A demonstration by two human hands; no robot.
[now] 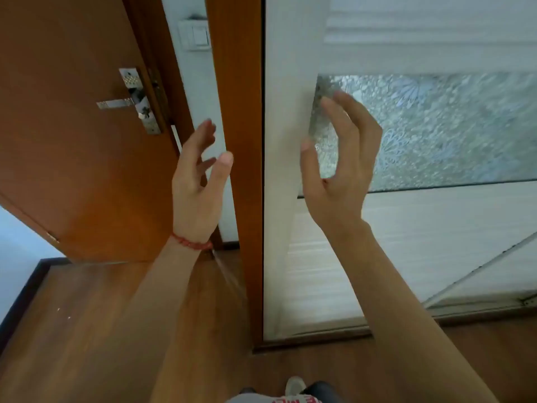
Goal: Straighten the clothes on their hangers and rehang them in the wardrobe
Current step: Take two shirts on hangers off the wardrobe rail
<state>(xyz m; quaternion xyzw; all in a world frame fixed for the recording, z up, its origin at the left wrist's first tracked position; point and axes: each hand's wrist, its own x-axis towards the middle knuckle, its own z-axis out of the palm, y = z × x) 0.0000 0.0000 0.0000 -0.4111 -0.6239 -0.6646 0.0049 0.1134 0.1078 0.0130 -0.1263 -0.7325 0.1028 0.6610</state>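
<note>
A white wardrobe door (284, 112) with a frosted patterned glass panel (450, 126) fills the right half of the head view and hides what is behind it. No clothes or hangers are visible. My right hand (340, 167) is raised in front of the glass panel's left edge, fingers loosely curved and holding nothing. My left hand (197, 184), with a red string bracelet at the wrist, is raised to the left of the brown wardrobe frame (241, 141), fingers spread and empty.
A brown room door (72, 155) with a metal lever handle (116, 103) stands open at the left. A white wall switch (195, 34) sits on the wall between door and frame. Wooden floor (87, 315) lies below, with my shoe (295, 385) at the bottom.
</note>
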